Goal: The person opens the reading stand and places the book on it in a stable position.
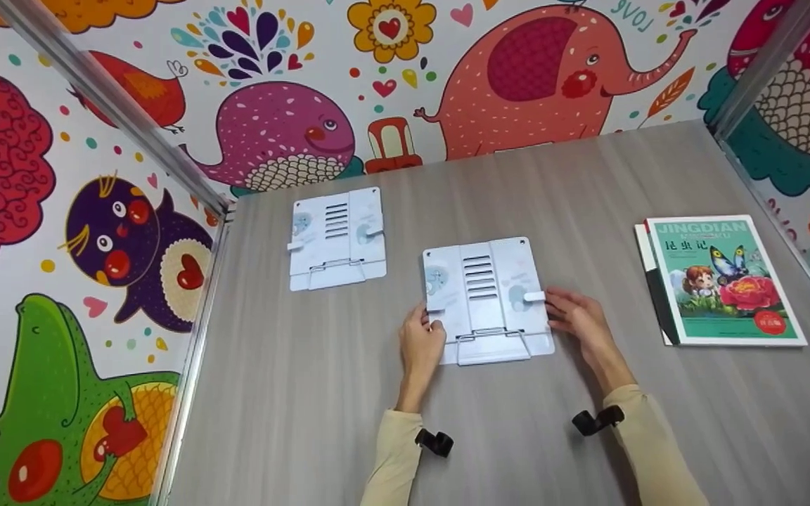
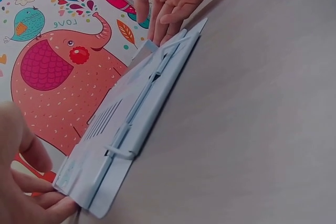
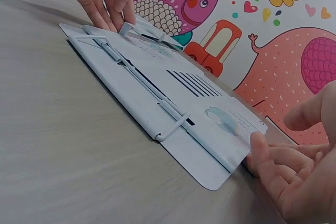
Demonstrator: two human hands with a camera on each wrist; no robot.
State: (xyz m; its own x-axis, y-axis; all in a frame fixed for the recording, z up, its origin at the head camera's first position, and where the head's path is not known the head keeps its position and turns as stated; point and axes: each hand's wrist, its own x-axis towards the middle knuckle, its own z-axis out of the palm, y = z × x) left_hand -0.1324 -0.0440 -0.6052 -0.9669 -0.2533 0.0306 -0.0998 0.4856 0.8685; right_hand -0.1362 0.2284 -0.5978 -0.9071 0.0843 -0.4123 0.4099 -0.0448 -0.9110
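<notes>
A white metal book stand (image 1: 479,299) with slots, side clips and a wire-framed lower ledge lies flat on the table between both hands. My left hand (image 1: 422,343) is at its left edge; in the left wrist view the fingers (image 2: 50,203) touch that edge while the thumb (image 2: 34,153) stays off the plate. On the opposite side, my right hand (image 1: 581,325) has its fingertips against the right edge, just below the right clip (image 1: 535,296). The right wrist view shows the right thumb (image 3: 262,153) by the stand's edge, its fingers loosely bent.
A second, similar book stand (image 1: 338,239) lies farther back to the left. At the right is a green-covered book (image 1: 725,281) on top of another partly hidden item. Cartoon-printed walls (image 1: 398,84) border the wood-grain table (image 1: 292,393) at the back and sides.
</notes>
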